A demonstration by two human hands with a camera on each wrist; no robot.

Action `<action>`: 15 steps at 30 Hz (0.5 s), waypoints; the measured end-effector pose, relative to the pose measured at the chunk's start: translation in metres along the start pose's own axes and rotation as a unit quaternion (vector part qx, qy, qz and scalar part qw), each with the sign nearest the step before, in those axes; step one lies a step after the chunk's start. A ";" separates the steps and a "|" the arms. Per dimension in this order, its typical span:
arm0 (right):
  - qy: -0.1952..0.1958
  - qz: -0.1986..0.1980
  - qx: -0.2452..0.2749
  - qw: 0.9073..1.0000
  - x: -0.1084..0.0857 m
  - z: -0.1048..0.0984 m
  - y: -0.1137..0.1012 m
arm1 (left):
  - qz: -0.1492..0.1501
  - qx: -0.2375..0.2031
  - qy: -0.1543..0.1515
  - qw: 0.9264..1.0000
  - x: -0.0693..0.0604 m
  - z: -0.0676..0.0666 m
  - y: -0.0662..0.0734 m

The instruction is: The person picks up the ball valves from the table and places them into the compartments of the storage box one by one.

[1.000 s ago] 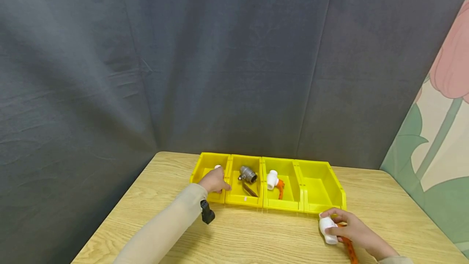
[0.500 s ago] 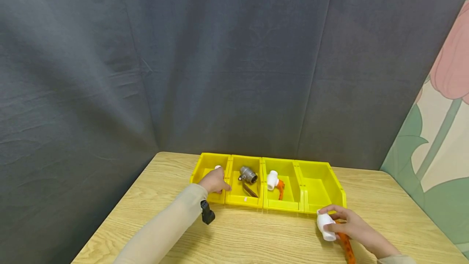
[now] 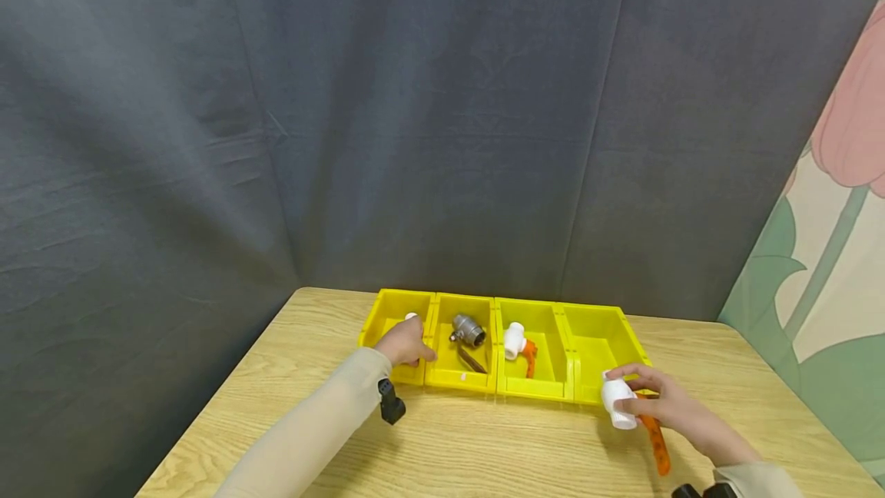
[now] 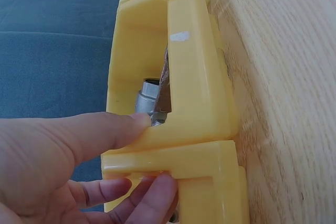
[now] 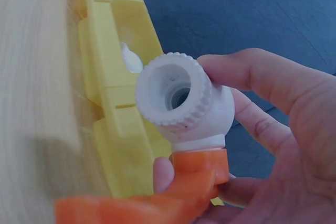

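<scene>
In the head view my left hand is at the leftmost yellow bin. Its thumb lies over one side of the divider and its fingers over the other, gripping the bin walls, as the left wrist view shows. A white piece in that bin is mostly hidden by the hand. My right hand holds a white plastic ball valve with an orange lever handle, thumb and fingers round its body. The valve is above the front edge of the rightmost yellow bin.
Joined side by side, the yellow bins stand on a wooden table. A grey metal valve with a brownish lever lies in the second bin. Another white ball valve with an orange handle lies in the third. Behind hangs a dark curtain.
My right hand has lifted the white ball valve and carried it forward, from the table in front of the rightmost bin to that bin's front edge. The left hand has stayed in place.
</scene>
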State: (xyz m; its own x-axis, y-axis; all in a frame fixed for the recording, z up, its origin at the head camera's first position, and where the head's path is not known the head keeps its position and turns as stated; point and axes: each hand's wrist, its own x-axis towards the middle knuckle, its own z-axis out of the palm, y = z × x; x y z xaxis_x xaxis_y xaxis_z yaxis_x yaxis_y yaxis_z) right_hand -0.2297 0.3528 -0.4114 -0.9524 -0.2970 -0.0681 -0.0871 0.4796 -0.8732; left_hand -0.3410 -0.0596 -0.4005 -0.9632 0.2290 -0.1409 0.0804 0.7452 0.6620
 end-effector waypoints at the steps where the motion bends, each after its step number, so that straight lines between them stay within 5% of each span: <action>1: 0.005 0.005 0.003 1.000 0.001 -0.001 -0.001 | 0.000 0.000 0.000 1.000 0.000 0.000 -0.001; 15: 0.071 0.010 -0.035 0.997 0.027 -0.011 -0.016 | -0.005 -0.008 -0.004 1.000 0.002 0.001 -0.002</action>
State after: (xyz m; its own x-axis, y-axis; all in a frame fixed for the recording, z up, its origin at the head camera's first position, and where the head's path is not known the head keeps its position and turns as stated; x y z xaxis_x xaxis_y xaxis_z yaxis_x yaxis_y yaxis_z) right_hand -0.2572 0.3468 -0.3941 -0.9856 -0.1687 -0.0119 -0.0826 0.5415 -0.8366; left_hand -0.3426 -0.0600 -0.4027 -0.9617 0.2267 -0.1542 0.0663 0.7380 0.6715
